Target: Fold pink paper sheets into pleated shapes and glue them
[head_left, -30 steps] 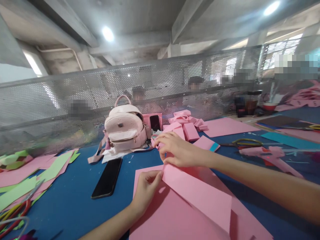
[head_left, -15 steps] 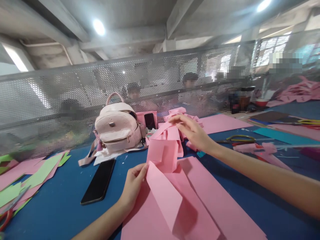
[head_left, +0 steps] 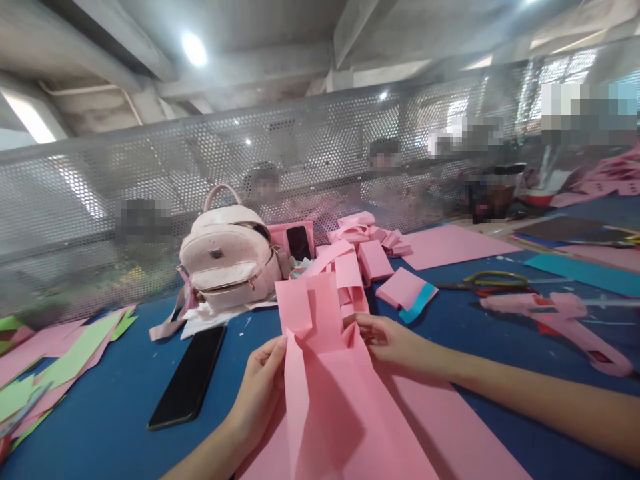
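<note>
A large folded sheet of pink paper (head_left: 335, 393) lies before me, its far flap standing up and its sides creased inward. My left hand (head_left: 263, 380) pinches its left edge at the fold between thumb and fingers. On the opposite side, my right hand (head_left: 387, 340) is closed on the right edge near the corner fold; its fingertips are partly hidden by the paper. Beneath it lies more flat pink paper (head_left: 465, 440). Just beyond the flap are folded pink paper pieces (head_left: 347, 270), and a pink piece with a blue strip (head_left: 405, 290) sits to the right.
A black phone (head_left: 190, 377) and a pale pink backpack (head_left: 227, 260) stand left of the paper. To the right lie scissors (head_left: 493, 280) and a pink glue gun (head_left: 555, 317). Green and pink sheets (head_left: 80, 353) cover the far left. A perforated metal screen (head_left: 310, 153) runs behind the table.
My right hand has come down and back from the far folded pieces to the sheet's right edge. The left side flap now stands more upright, with my left hand still on it.
</note>
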The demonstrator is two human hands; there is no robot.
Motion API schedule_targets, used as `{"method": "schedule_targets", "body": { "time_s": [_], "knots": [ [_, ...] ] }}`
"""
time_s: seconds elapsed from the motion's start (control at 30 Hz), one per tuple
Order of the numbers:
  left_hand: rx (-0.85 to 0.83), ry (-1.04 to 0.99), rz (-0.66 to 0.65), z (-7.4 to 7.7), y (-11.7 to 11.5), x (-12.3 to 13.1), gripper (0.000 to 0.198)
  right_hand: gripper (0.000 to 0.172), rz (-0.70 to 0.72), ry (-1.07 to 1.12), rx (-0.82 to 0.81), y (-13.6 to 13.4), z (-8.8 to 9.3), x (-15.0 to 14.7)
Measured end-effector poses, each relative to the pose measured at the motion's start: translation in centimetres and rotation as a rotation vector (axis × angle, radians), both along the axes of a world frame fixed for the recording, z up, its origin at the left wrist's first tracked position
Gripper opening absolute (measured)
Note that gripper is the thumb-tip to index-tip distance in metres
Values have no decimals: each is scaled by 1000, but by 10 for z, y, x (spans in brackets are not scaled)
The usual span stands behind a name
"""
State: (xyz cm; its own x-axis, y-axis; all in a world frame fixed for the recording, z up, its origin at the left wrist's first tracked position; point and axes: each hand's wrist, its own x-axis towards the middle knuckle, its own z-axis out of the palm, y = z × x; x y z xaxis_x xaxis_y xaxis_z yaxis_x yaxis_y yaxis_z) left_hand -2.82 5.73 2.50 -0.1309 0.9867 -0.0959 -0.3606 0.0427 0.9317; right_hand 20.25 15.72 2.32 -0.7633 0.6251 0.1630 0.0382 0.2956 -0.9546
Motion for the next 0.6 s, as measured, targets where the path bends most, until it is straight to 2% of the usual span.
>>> {"method": "schedule_targets", "body": {
  "time_s": [0.07, 0.2, 0.37, 0.6],
  "knots": [
    [-22, -8, -2, -2, 1, 2, 43, 35, -7, -1, -60, -1, 1, -1],
    [-39, -43, -86, -10, 1, 10, 40, 13, -29, -56, -93, 0, -6, 6],
    [-72, -94, -136, -18, 2, 15, 37, 31, -82, -74, -189, 4, -15, 15],
    [-54, -132, -143, -21, 5, 13, 32, 34, -101, -63, -209, 5, -12, 12]
  ]
}}
